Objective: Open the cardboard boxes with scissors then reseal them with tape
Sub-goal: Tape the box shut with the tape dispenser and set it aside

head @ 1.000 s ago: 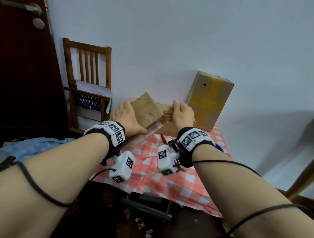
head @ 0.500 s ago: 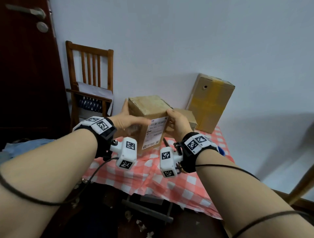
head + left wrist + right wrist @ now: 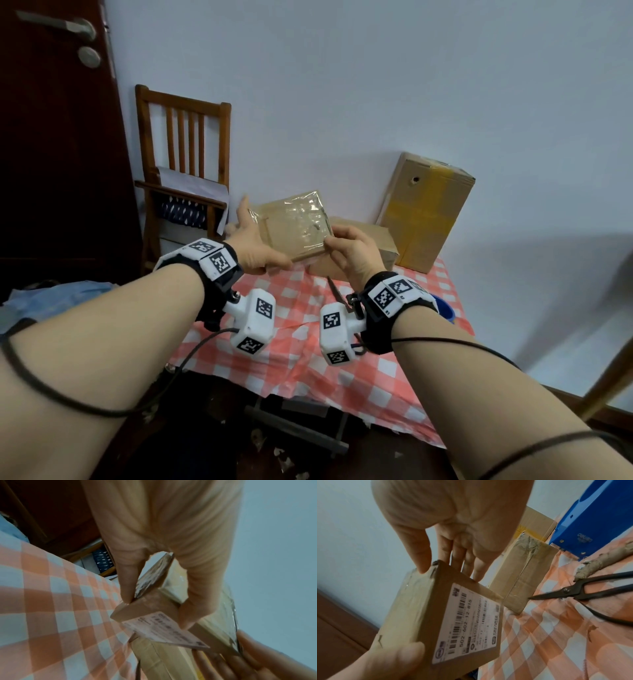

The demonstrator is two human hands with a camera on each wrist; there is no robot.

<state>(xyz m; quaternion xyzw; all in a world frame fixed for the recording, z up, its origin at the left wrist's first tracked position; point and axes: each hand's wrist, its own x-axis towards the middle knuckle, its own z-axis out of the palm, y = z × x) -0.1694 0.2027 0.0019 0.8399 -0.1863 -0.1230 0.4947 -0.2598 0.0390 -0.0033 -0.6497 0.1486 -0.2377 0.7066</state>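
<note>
I hold a small cardboard box (image 3: 294,226) in the air over the table, its shiny taped face turned up. My left hand (image 3: 260,240) grips its left end, thumb on the near edge. My right hand (image 3: 342,241) pinches its right near corner. The right wrist view shows the box's (image 3: 453,615) white shipping label facing down and toward me. Black scissors (image 3: 583,592) lie with their blades together on the checked cloth below my right wrist, with a blue tape dispenser (image 3: 594,520) behind them. A second flat box (image 3: 370,240) lies on the table beyond the held one.
A tall cardboard box (image 3: 424,212) with yellow tape leans against the wall at the back right. The red-and-white checked tablecloth (image 3: 342,377) covers a small table. A wooden chair (image 3: 181,171) and a dark door (image 3: 51,137) stand to the left.
Both hands have turned the small box over. It was tilted on edge, then showed its label toward me, and now its taped face is up.
</note>
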